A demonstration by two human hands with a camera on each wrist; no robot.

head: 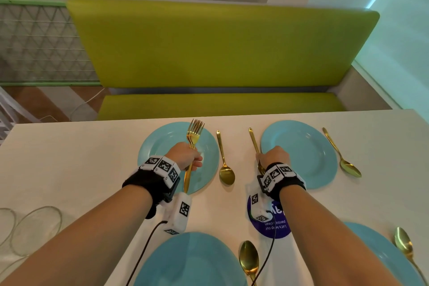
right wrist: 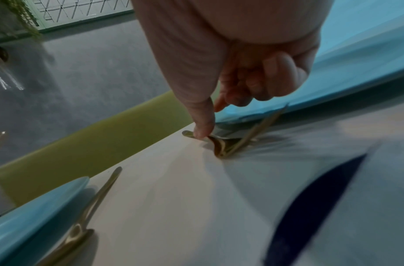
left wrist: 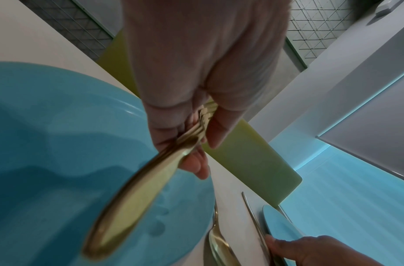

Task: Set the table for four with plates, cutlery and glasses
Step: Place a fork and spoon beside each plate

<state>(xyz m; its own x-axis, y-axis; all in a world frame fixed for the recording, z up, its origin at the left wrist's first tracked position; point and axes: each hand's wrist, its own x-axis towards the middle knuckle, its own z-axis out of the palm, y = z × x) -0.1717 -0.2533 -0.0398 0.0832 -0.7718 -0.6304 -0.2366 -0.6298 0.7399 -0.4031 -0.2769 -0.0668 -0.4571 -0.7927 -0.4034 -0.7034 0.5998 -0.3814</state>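
Observation:
Four blue plates sit on the white table [head: 69, 158], each with a gold spoon on its right. Above the far left plate [head: 162, 146], my left hand [head: 194, 160] grips a bundle of gold forks [head: 193, 133] by their handles, tines pointing away; in the left wrist view the forks [left wrist: 133, 194] run through my left hand [left wrist: 203, 144]. My right hand [head: 262, 158] pinches a single gold fork [head: 253, 140] that lies on the table just left of the far right plate [head: 306, 153]. My right hand's [right wrist: 210, 122] thumb presses on this fork [right wrist: 219, 146], the other fingers curled.
Clear glasses [head: 37, 227] stand at the table's near left edge. A purple round sticker [head: 278, 227] lies between the plates. A green bench [head: 220, 49] runs behind the far table edge. The near plates [head: 190, 260] lie under my forearms.

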